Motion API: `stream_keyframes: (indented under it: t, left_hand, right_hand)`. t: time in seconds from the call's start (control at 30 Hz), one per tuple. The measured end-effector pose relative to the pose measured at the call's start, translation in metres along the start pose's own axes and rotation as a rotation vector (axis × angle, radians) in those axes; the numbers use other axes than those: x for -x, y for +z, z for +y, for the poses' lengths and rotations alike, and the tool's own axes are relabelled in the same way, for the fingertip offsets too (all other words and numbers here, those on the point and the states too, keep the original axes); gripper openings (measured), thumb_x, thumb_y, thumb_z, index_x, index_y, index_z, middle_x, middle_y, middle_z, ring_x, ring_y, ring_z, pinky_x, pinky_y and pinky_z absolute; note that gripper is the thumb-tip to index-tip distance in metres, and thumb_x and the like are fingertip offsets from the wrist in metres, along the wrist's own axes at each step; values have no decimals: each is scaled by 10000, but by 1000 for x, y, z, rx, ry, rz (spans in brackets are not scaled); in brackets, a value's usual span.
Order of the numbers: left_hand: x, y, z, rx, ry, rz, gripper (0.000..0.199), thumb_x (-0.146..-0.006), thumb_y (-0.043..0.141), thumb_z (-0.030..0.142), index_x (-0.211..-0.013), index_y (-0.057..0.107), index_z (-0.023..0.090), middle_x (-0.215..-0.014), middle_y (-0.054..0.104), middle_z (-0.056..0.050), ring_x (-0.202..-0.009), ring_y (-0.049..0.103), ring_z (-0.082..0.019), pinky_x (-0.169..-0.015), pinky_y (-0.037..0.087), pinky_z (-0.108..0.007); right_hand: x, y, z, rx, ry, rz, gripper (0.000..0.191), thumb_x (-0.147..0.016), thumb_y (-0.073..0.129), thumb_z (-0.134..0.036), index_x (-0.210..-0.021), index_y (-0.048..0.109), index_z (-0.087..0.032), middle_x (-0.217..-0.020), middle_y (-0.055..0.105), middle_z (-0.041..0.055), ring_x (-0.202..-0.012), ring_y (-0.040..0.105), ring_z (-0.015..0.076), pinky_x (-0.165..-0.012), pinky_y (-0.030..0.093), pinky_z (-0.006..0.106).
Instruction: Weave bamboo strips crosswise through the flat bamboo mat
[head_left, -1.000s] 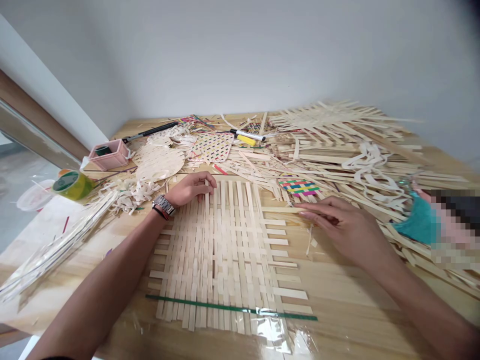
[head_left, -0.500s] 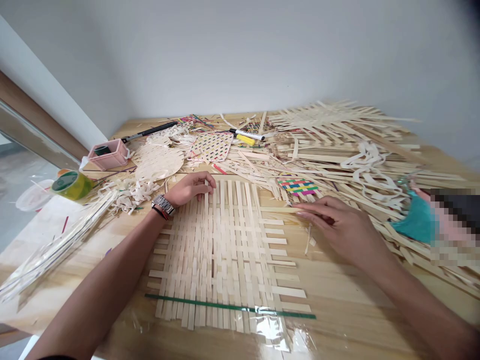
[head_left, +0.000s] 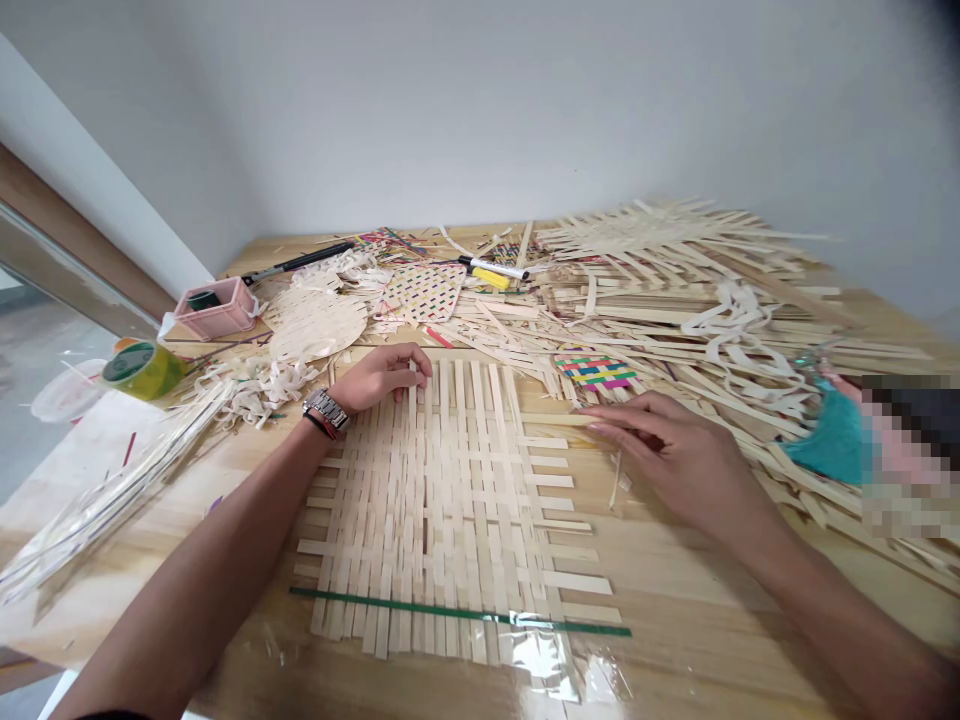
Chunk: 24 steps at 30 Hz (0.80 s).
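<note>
A woven mat of pale bamboo strips (head_left: 442, 500) lies on the table before me, with loose strip ends sticking out at its sides and far edge. A thin green strip (head_left: 420, 608) crosses its near end. At the mat's far left corner, my left hand (head_left: 382, 378) pinches the end of an upright bamboo strip (head_left: 412, 400). My right hand (head_left: 660, 435) is to the right of the mat, thumb and fingers closed on a crosswise bamboo strip (head_left: 551, 420). That strip's other end runs in among the mat's far upright strips.
Loose strips and a spiky weave (head_left: 637, 235) cover the table's back. A colourful woven piece (head_left: 596, 372), markers (head_left: 495, 272), a pink basket (head_left: 217, 310) and yellow tape (head_left: 142, 370) lie around. Clear tape (head_left: 544, 650) shines at the mat's near edge. Teal cloth (head_left: 829, 440) is at right.
My right hand has shifted slightly left toward the mat with the crosswise strip. The left hand stays where it was.
</note>
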<state>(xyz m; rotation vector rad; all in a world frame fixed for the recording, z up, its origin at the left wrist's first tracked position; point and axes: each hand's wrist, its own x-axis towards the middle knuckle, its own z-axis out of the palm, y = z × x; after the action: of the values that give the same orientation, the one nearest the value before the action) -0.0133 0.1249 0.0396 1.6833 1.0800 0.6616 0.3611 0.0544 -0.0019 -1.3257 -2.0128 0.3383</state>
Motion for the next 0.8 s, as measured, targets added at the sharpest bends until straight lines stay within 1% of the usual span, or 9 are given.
stream_keyframes:
  t: [0.17,0.4,0.57,0.7,0.8]
  left_hand:
    - [0,1,0,18,-1,5,188,-812,704,326,-912,705,167,-813,697,-41,-689,600,-144,-564,473,-240]
    - [0,1,1,23,7,1,181,-811,696,319,-906,702,165,-815,697,-39,-666,595,-132,-552,465,-233]
    - [0,1,2,17,7,2,174,-823,702,320,-900,697,164,-806,697,-36,-650,584,-127,-555,470,-234]
    - [-1,1,-2,28,21,22,168,-839,699,314,-920,685,167,-790,687,-27,-607,568,-117,-538,469,-237]
    - [-3,1,-4,53,24,56,185,-860,696,337,-936,665,171,-798,672,-24,-604,576,-122,-535,490,-247]
  right_hand:
    - [1,1,-1,15,11,15,246,-1025,612,-483,-1048,808,-337,-939,746,55,-672,643,215,-625,530,415]
    - [1,2,-1,22,18,43,242,-1022,608,-483,-1041,809,-347,-954,750,55,-730,680,237,-662,557,430]
    - [0,4,2,15,1,52,205,-1020,628,-445,-1049,804,-343,-977,756,62,-863,713,272,-735,570,451]
    - [0,5,3,19,-5,64,203,-1016,635,-451,-1025,801,-335,-987,761,65,-895,719,283,-748,579,460]
    - [-1,4,1,24,-8,79,177,-1004,651,-417,-997,801,-325,-982,761,71,-906,720,287,-736,583,450]
